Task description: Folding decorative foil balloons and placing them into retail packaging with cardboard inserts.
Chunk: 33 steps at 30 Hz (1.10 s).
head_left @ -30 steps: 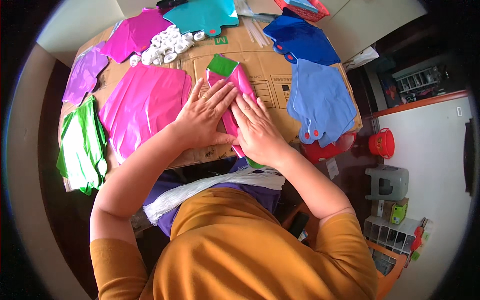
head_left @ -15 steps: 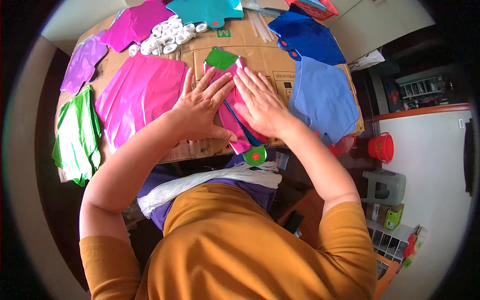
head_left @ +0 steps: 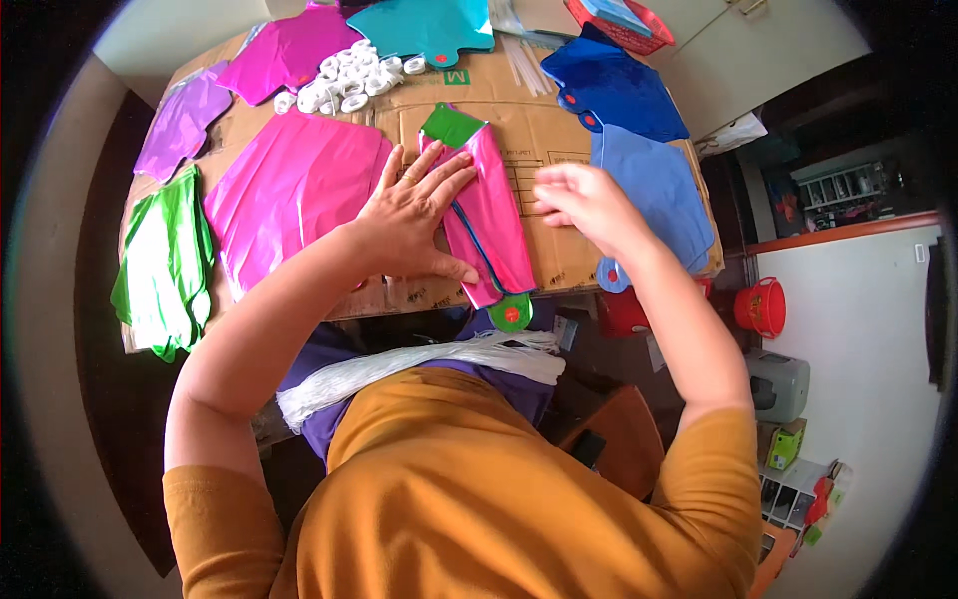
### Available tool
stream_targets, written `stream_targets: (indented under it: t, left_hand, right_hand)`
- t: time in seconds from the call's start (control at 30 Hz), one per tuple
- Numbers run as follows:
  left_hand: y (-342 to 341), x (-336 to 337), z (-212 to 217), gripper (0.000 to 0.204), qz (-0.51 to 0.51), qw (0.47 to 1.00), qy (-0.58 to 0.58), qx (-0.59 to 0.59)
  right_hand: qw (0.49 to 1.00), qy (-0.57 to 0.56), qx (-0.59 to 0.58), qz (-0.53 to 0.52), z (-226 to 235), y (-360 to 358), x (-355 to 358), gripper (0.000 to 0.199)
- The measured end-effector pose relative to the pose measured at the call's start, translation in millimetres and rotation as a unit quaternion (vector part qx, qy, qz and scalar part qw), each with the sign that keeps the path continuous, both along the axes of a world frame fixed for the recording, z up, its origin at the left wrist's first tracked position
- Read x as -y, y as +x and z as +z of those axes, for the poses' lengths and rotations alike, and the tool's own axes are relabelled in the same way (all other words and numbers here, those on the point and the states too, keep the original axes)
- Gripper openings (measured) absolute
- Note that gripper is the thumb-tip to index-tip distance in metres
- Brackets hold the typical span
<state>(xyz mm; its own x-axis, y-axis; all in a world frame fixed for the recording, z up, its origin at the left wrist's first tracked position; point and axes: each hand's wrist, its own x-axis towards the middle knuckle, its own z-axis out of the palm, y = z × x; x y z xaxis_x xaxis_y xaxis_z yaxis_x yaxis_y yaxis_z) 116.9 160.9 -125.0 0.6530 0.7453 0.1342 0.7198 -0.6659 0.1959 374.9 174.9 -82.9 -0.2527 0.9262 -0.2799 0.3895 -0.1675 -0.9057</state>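
In front of me lies a folded shiny pink foil sheet, seemingly a flat foil balloon (head_left: pixel 499 215), with a dark blue strip along it. A green piece (head_left: pixel 451 127) shows at its far end and a green tab with a red dot (head_left: pixel 511 313) at its near end. My left hand (head_left: pixel 414 215) presses flat on its left side, fingers spread and thumb near the lower end. To its right, my right hand (head_left: pixel 589 208) is raised over the cardboard with loosely bent fingers and nothing visible in them.
Cardboard (head_left: pixel 399 110) covers the table. Flat foil pieces lie around: pink (head_left: pixel 299 195), green (head_left: pixel 165 260), purple (head_left: pixel 180 120), magenta (head_left: pixel 284 55), teal (head_left: pixel 424 25), dark blue (head_left: pixel 619 85), light blue (head_left: pixel 649 190). Small white rolls (head_left: pixel 349 80) are piled behind. White strings (head_left: pixel 429 361) cross my lap.
My right hand has lifted off the folded pink foil balloon and moved right. My left hand stays pressed on it. The view has shifted slightly.
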Motion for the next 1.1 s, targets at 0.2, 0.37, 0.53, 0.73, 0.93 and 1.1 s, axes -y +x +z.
stream_targets:
  t: [0.2, 0.37, 0.53, 0.73, 0.93, 1.1]
  left_hand:
    - [-3, 5, 6, 0.124, 0.001, 0.989, -0.001, 0.149]
    - [-5, 29, 33, 0.09, 0.083, 0.691, -0.353, 0.625]
    - [4, 53, 37, 0.019, 0.102, 0.627, -0.506, 0.583]
    - [-7, 73, 70, 0.016, 0.097, 0.672, -0.506, 0.532]
    - [-15, 83, 89, 0.015, -0.031, 0.627, -0.503, 0.594]
    - [-24, 72, 96, 0.018, -0.127, 0.853, -0.217, 0.457]
  right_hand:
    - [0.986, -0.15, -0.01, 0.071, -14, -50, -27, 0.026]
    - [0.993, -0.026, -0.113, 0.016, -6, -51, 6, 0.022]
    - [0.975, -0.007, -0.222, 0.011, 11, -56, 54, 0.015]
    - [0.951, 0.026, -0.307, 0.024, 19, -51, 96, 0.015]
    - [0.887, 0.08, -0.439, 0.119, 25, -50, 99, 0.014]
    - [0.889, 0.132, -0.374, 0.228, 29, -50, 68, 0.034]
